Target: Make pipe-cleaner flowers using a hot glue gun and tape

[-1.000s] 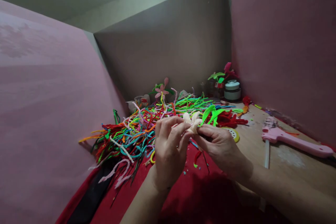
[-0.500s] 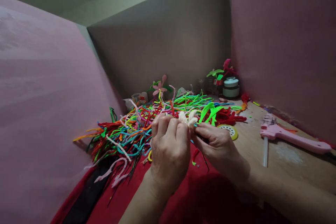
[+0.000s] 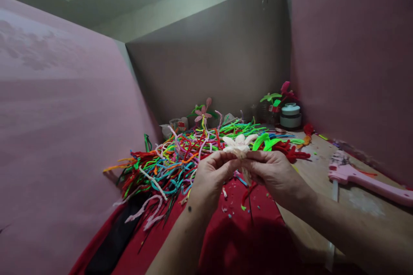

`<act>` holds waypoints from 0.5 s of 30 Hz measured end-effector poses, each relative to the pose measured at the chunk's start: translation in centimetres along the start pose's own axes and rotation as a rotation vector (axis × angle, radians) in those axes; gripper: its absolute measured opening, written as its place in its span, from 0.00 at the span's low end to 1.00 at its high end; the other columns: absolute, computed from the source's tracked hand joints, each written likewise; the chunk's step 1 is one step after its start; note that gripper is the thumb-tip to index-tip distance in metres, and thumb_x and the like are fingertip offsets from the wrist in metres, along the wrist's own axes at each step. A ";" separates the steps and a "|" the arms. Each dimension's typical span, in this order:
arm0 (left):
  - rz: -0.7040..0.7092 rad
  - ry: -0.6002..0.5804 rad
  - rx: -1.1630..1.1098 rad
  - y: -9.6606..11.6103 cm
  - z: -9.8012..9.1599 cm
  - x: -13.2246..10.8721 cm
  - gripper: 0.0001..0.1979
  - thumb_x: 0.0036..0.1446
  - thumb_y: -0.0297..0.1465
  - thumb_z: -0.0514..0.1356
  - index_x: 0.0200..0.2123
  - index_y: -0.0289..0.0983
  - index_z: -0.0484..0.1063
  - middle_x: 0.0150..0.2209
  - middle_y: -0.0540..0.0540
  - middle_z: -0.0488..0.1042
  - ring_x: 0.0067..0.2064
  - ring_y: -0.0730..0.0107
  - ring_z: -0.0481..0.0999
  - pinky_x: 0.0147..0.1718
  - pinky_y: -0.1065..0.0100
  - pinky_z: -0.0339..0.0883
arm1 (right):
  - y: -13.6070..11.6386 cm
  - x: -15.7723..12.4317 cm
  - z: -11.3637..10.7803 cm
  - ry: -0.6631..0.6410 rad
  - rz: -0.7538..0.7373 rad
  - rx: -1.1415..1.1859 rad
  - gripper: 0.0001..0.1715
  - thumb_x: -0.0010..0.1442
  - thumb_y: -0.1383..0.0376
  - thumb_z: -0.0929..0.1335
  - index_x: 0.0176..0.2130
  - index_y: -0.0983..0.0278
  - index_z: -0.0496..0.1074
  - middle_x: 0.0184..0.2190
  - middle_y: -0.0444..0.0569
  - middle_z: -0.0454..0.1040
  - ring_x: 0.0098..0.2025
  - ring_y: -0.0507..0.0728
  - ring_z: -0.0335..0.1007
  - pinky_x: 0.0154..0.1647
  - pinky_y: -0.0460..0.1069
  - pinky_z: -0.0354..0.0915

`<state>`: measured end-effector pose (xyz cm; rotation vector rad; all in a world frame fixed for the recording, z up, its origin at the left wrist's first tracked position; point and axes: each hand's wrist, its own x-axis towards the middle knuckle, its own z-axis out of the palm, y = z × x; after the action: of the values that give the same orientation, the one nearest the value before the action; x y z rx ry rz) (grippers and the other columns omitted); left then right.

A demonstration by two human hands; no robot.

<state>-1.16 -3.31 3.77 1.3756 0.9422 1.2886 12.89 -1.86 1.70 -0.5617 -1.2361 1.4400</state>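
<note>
A white pipe-cleaner flower (image 3: 240,141) with spread petals is held up in front of me. My left hand (image 3: 213,176) pinches its base from the left between thumb and fingers. From the right, my right hand (image 3: 269,169) pinches the same base, the two thumbs nearly meeting. Below the fingers hangs a pale stem end (image 3: 247,176), and a thin dark wire (image 3: 251,208) runs down further. Bright green pipe-cleaner leaves (image 3: 266,142) show just behind my right hand.
A heap of coloured pipe cleaners (image 3: 180,159) covers the table's left and middle. At right lies a pink glue gun (image 3: 364,180) with a clear glue stick. A lidded pot (image 3: 290,116) and a pink flower (image 3: 203,114) stand behind. Red cloth (image 3: 238,240) with scraps lies below my hands.
My left hand has turned from knuckles-up to a thumb-and-finger pinch at the flower's base. The white flower now faces up with its petals spread. The view has shifted slightly.
</note>
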 end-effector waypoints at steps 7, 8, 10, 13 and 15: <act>-0.148 0.051 -0.144 -1.2 0.4 0.1 0.10 0.41 0.32 0.67 0.24 0.31 0.74 0.19 0.52 0.64 0.18 0.83 0.57 0.18 0.75 0.48 | 0.1 -0.5 0.1 -0.009 0.081 0.080 0.22 0.44 0.57 0.74 0.39 0.65 0.77 0.15 0.38 0.61 0.16 0.43 0.44 0.17 0.44 0.41; -0.137 0.057 -0.122 -1.3 0.4 0.1 0.10 0.41 0.33 0.67 0.23 0.31 0.74 0.18 0.52 0.64 0.18 0.83 0.56 0.19 0.75 0.48 | 0.2 -0.5 0.1 -0.006 0.095 0.085 0.22 0.44 0.58 0.74 0.39 0.66 0.77 0.15 0.38 0.60 0.16 0.43 0.44 0.17 0.44 0.40; -0.084 0.067 -0.023 -1.5 0.3 0.0 0.10 0.43 0.34 0.66 0.23 0.30 0.75 0.18 0.52 0.62 0.20 0.82 0.56 0.20 0.75 0.48 | 0.1 -0.7 0.1 -0.002 0.121 0.078 0.20 0.43 0.58 0.74 0.37 0.67 0.77 0.15 0.38 0.60 0.16 0.43 0.43 0.17 0.44 0.40; -0.028 0.044 0.120 -1.6 0.1 -0.2 0.12 0.48 0.36 0.63 0.25 0.30 0.76 0.17 0.52 0.61 0.21 0.82 0.55 0.20 0.75 0.47 | 0.0 -0.8 0.1 -0.017 0.134 0.033 0.20 0.44 0.58 0.74 0.36 0.68 0.77 0.14 0.37 0.59 0.16 0.43 0.45 0.16 0.44 0.43; -0.061 -0.020 0.114 -1.5 -0.1 -0.3 0.13 0.49 0.37 0.62 0.26 0.30 0.76 0.17 0.52 0.61 0.20 0.82 0.55 0.20 0.74 0.48 | 0.1 -0.9 0.1 -0.031 0.128 -0.008 0.20 0.45 0.57 0.73 0.37 0.68 0.76 0.13 0.37 0.59 0.15 0.44 0.47 0.16 0.44 0.45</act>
<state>-1.21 -3.22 2.27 1.4338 1.0495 1.1891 13.04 -2.70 1.38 -0.6358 -1.2498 1.5565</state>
